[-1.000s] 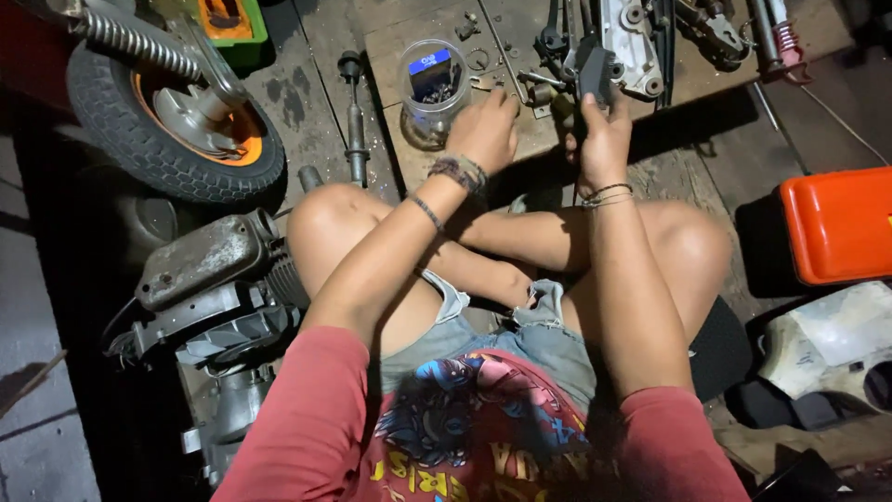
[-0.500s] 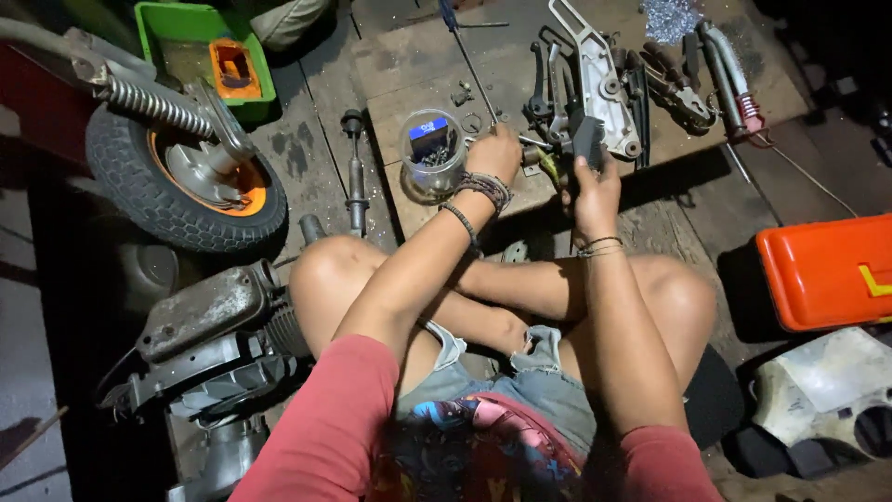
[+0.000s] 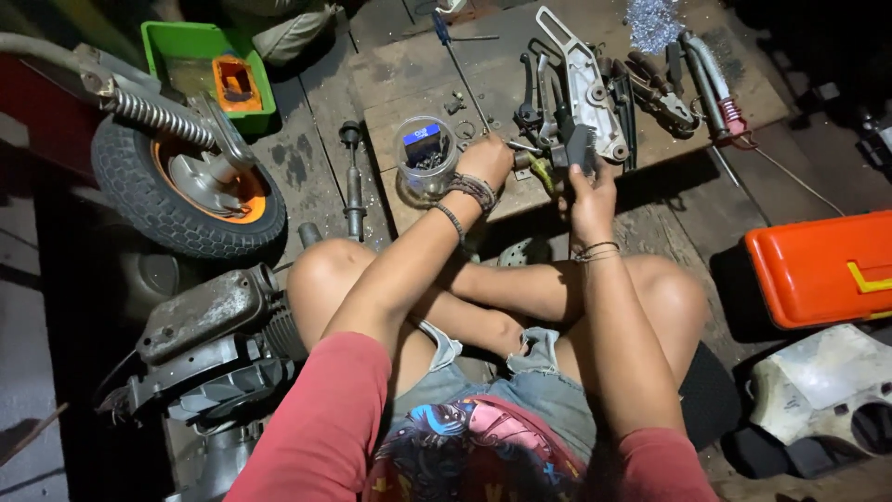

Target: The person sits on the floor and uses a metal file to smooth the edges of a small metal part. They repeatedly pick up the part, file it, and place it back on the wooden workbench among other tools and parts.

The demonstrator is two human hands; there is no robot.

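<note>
The person is sitting cross-legged on the wooden floor (image 3: 307, 158), knees spread, with an engine block (image 3: 200, 349) lying just beside the left thigh and an orange toolbox (image 3: 822, 270) lying off to the right. Both arms are reaching forward to a low wooden board serving as a worktop (image 3: 409, 70). The right hand (image 3: 588, 193) is gripping a dark grey part (image 3: 579, 147), its fingers clamped around the lower end of it, holding it upright at the near edge of the worktop. The left hand (image 3: 485, 163) is resting just beside it, its fingers curled together around a small metal piece (image 3: 522, 149) that is too small to tell apart. Touching the left wrist's side, a clear plastic jar (image 3: 426, 160) of small hardware is standing on the worktop. Beyond the hands, a silver bracket (image 3: 585, 79), pliers (image 3: 664, 98) and a blue-handled screwdriver (image 3: 460, 56) are lying on the board. Farther left, a small tyre with an orange rim (image 3: 186, 191) and a green tray (image 3: 209, 60) are sitting.
</note>
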